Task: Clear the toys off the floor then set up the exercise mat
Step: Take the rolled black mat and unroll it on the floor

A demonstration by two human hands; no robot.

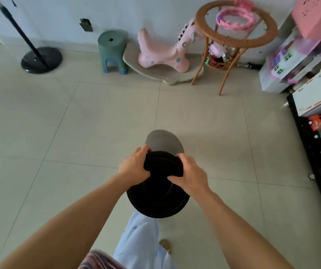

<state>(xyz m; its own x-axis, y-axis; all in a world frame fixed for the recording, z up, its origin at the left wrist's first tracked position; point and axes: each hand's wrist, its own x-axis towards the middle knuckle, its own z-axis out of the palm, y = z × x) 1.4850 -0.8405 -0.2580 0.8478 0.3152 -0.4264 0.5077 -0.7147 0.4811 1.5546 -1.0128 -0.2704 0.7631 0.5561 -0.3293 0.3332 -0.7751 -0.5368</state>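
Here, 2 bare hands gripping rolled black foam exercise mat (158, 195) seen end-on, left hand (135, 166) and right hand (189, 174) curled on its top edge, mat held above beige tiled floor (78, 123), well short of pink plastic rocking horse (163, 53).

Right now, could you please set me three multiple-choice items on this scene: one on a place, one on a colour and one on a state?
1. Where does the pink rocking horse stand?
A. Between the green stool and the wicker table
B. Under the fan stand
C. On the wicker table

2. What colour is the rolled mat?
A. Pink
B. Black
C. Green

3. How is the mat held?
A. Left hand only
B. Right hand only
C. Both hands

Answers: 1 A, it sits by the wall between the two; 2 B, the roll looks black, with a grey end; 3 C, each hand grips one side of the roll.
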